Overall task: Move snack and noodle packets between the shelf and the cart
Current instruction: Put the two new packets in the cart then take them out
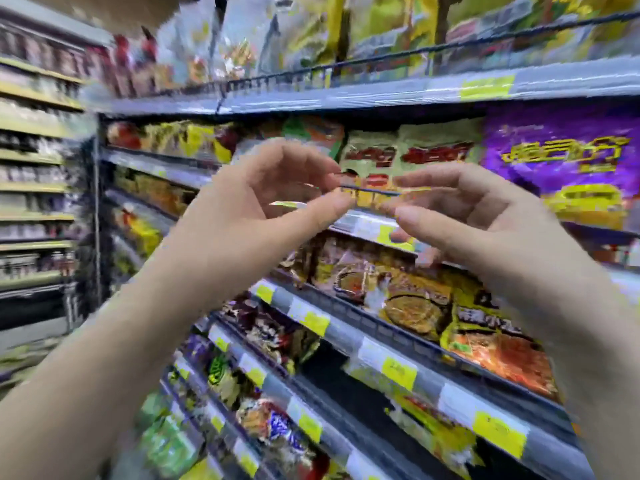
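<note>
Plainly, the shelf [346, 95] carries rows of noodle packets [433, 150], probably light, soft, slippery and crushable, so best pinched by the top edges. Left hand [263, 202] and right hand [491, 220] hover before them, each grip wide, holding nothing.

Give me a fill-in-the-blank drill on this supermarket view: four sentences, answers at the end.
1. The big packet at the far right is ____ in colour.
2. The green packets stand directly to its ____.
3. The price tags on the rails are white and ____.
4. The left hand and the right hand are raised in front of the ____.

Missing words: purple; left; yellow; shelf.
</note>
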The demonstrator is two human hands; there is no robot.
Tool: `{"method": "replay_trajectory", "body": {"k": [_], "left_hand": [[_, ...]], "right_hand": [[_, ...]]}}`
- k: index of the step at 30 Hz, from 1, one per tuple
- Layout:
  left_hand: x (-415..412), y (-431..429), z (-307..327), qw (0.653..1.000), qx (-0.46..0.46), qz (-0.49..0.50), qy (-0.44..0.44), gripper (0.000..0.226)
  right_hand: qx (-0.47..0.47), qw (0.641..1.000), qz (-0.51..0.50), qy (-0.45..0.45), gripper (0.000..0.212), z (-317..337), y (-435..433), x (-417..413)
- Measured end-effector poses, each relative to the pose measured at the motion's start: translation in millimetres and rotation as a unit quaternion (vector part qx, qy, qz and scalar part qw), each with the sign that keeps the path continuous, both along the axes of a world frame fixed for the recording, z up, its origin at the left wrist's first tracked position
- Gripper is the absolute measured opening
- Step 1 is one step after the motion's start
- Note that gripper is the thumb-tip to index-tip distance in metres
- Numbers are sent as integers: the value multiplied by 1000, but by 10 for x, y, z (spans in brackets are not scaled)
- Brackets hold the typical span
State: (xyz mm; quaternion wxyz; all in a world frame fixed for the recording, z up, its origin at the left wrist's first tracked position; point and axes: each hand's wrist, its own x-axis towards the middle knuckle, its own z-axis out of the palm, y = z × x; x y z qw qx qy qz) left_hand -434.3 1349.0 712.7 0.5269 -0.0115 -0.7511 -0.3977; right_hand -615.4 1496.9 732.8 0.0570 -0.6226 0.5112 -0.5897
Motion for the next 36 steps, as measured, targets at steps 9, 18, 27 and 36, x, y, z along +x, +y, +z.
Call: {"method": "replay_trajectory", "body": {"k": [9, 18, 27, 36], "left_hand": [[1854, -1509, -592, 979, 74, 186, -29, 25], [2721, -2782, -1166, 933, 169, 315, -42, 30], [2719, -4381, -1400, 893, 217, 389, -64, 38], [2851, -5767, -1646, 870, 253, 420, -56, 34]], "right_hand": [[61, 978, 180, -87, 28, -661, -2247, 1357], [133, 925, 332, -124, 24, -1285, -4106, 2073], [174, 888, 391, -167, 28, -1626, -6066, 2108], [220, 867, 415, -166, 31, -1873, -7670, 2221]]}}
